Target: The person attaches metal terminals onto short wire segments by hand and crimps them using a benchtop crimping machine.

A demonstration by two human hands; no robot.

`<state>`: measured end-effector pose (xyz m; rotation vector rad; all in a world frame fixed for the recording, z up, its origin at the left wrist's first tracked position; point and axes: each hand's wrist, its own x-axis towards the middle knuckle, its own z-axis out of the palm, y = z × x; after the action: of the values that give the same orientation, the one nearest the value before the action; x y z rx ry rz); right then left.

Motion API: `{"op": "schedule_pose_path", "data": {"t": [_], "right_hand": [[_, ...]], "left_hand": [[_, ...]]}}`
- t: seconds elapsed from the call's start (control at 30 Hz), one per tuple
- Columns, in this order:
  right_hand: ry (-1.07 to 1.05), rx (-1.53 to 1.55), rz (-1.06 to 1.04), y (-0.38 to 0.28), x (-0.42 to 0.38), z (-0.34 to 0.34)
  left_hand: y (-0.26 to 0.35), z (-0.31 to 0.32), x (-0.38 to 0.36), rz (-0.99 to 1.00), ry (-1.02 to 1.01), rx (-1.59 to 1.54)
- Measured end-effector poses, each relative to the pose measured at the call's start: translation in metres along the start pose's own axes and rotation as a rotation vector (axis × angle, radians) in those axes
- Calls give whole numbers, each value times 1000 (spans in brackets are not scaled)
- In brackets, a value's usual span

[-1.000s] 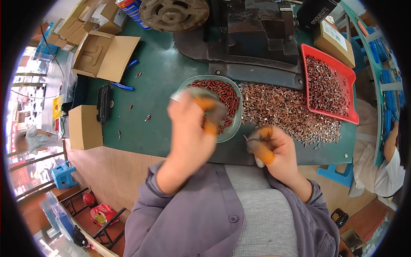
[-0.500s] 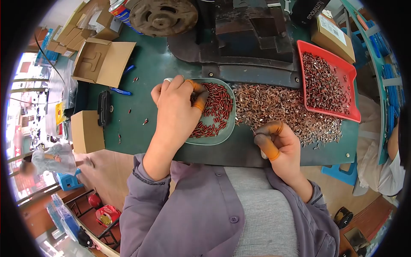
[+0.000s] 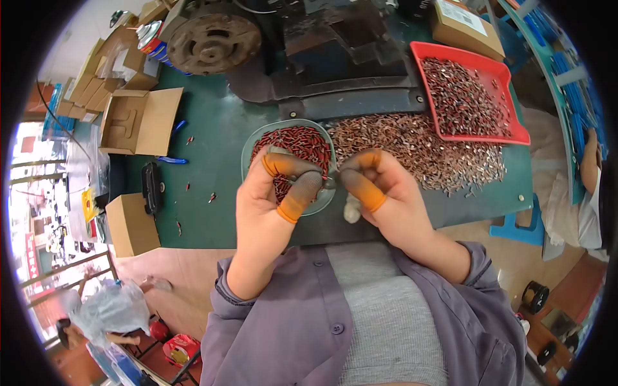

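Note:
My left hand (image 3: 265,201) and my right hand (image 3: 400,204) meet fingertip to fingertip over the right edge of a pale green bowl (image 3: 247,154). Orange, dark-stained finger covers sit on the thumb and forefinger of each. Both hands are closed in a pinch; whatever tiny piece lies between the tips is too small to make out. Small dark red cylindrical parts (image 3: 297,140) fill much of the bowl. To its right spreads a loose heap of small brownish and metallic pieces (image 3: 425,151). A whitish cover shows on a lower finger of my right hand.
A red tray (image 3: 523,132) of similar parts stands at the right beside the heap. Behind is a dark machine (image 3: 347,96) with a round metal wheel (image 3: 215,48). On the left are an open cardboard box (image 3: 138,122), blue-handled pliers (image 3: 172,160) and a black object (image 3: 152,186).
My left hand has left the bowl's inside and come toward my right hand, which has risen left to meet it. The camera view has shifted, and the person at far left has moved.

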<state>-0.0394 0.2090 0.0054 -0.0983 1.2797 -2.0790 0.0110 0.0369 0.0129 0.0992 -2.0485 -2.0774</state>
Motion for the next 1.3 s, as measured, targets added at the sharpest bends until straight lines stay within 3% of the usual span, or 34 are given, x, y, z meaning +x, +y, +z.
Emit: {"op": "schedule_pose_path", "data": {"t": [0.17,0.33,0.47,0.67,0.73,0.8,0.9,1.03,1.3], "right_hand": [[45,-2,-127,7,-2,1],[101,-215,-272,13,-3,0],[102,-173,-231,11,-5,2],[128,-269,-335,16,-3,2],[141,-226,-287,11,-3,2],[132,-201,-259,7,-1,-1],[117,-173,-185,4,0,-5],[151,-196,-51,-1,-2,-6],[126,-144,-11,-21,3,-8]], "left_hand": [[-17,17,-8,28,68,57],[-21,23,-12,77,69,152],[-21,25,-14,97,92,169],[-23,29,-15,71,86,108],[-21,27,-13,108,70,147],[-15,26,-11,261,92,468],[-10,18,-6,383,7,626],[-3,18,0,462,-5,723],[8,14,21,646,-96,808]]}}
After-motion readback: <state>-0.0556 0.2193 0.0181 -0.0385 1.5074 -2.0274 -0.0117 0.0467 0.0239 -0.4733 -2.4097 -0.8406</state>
